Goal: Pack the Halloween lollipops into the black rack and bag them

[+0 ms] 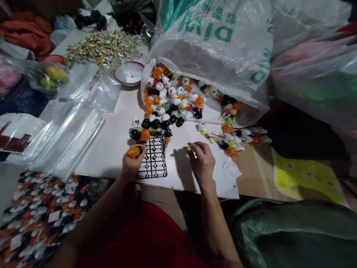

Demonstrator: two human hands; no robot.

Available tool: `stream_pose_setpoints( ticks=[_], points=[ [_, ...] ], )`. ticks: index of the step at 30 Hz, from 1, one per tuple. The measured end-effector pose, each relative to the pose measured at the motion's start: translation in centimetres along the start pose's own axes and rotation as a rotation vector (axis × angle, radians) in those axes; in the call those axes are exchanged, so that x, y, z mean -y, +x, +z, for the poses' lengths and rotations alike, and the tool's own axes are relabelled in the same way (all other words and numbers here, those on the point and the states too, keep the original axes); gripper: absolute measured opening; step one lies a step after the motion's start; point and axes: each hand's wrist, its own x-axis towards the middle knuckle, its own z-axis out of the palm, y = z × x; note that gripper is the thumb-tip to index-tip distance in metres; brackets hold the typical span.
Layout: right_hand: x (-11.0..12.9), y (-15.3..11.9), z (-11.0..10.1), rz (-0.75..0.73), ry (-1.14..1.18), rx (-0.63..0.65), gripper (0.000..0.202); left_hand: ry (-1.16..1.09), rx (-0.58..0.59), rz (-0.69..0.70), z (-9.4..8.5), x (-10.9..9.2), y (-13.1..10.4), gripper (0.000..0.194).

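Note:
My left hand point(133, 163) is closed around an orange pumpkin-topped toy point(134, 151), beside the left edge of a black plastic grid point(152, 160). Several black, white and orange toys stand at the grid's far end, among them a black one point(135, 134) and an orange one point(145, 134). One toy with an orange collar point(167, 140) leans at its far right corner. To the right of the grid, my right hand point(203, 160) pinches a small yellow-green piece point(189, 148) between its fingertips, above the white board point(178, 167).
A large white bag point(220, 56) spills toys point(173, 96) behind the grid. More toys point(240, 139) lie at the right. A bowl point(129, 73), clear plastic sleeves point(72, 137), a heap of small sticks point(103, 46) and yellow sheets point(304, 175) lie around.

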Motion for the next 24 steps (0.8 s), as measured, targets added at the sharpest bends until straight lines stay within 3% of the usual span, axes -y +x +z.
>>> stream_pose_setpoints(
  ticks=[4, 6, 9, 13, 15, 17, 20, 24],
  points=[
    [2.7, 1.0, 0.2, 0.066, 0.412, -0.033, 0.018, 0.064, -0.004, -0.036, 0.6, 0.7, 0.3, 0.025],
    [4.0, 1.7, 2.0, 0.127, 0.541, -0.033, 0.020, 0.101, 0.004, -0.043, 0.3, 0.8, 0.0, 0.026],
    [4.9, 3.0, 5.5, 0.119, 0.664, 0.095, 0.020, 0.156, 0.001, -0.007, -1.2, -0.5, -0.5, 0.025],
    [5.2, 4.5, 8.2, 0.128, 0.706, 0.143, 0.020, 0.345, 0.050, 0.433, -3.1, -5.4, 0.9, 0.018],
    [5.6, 5.2, 8.6, 0.112, 0.698, 0.182, 0.019, 0.469, 0.182, 0.647, -3.1, -7.7, 2.6, 0.016],
    [6.1, 5.7, 8.9, 0.090, 0.686, 0.226, 0.021, 0.586, 0.348, 0.755, -2.3, -8.8, 4.5, 0.015],
    [6.3, 5.7, 9.3, 0.109, 0.707, 0.225, 0.025, 0.696, 0.466, 0.771, -0.7, -8.3, 6.2, 0.019],
    [5.4, 4.5, 8.4, 0.197, 0.882, 0.212, 0.023, 0.714, 0.339, 0.751, 0.2, -6.3, 6.3, 0.020]
  ],
)
